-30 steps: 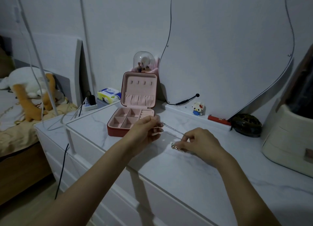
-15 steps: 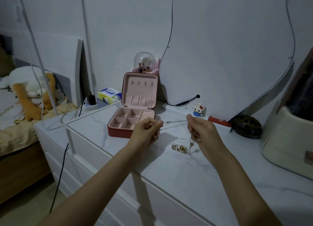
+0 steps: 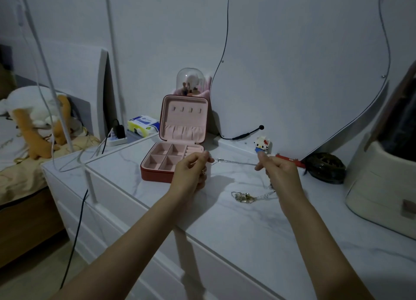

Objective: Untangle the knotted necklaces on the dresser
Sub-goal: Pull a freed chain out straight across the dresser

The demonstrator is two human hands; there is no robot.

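— Where are the necklaces seen?

— A thin silver chain (image 3: 235, 161) is stretched taut in the air above the white marble-patterned dresser (image 3: 225, 232), between the two hands. One end is pinched by the fingertips of the left hand (image 3: 192, 172), and the other is pinched by the right hand (image 3: 278, 172). From below the right hand the chain is dropped down to a small gold-coloured tangle (image 3: 244, 197), which is left lying on the dresser top.

— And how are the hands held?

— They are held apart, both raised above the surface, each with curled fingers closed on the chain. Whether the knot itself is loosened cannot be told, as the tangle is too small.

— What else is set on the dresser?

— An open jewellery box (image 3: 173, 158), red outside and pink inside, is placed just behind the left hand, its lid stood upright. A glass dome (image 3: 190, 81) is seen behind it. A small block figure (image 3: 262, 144) is stood at the foot of the wavy mirror (image 3: 304, 63), near the right hand. A dark round object (image 3: 324, 168) and a cream case (image 3: 382, 182) are found further right
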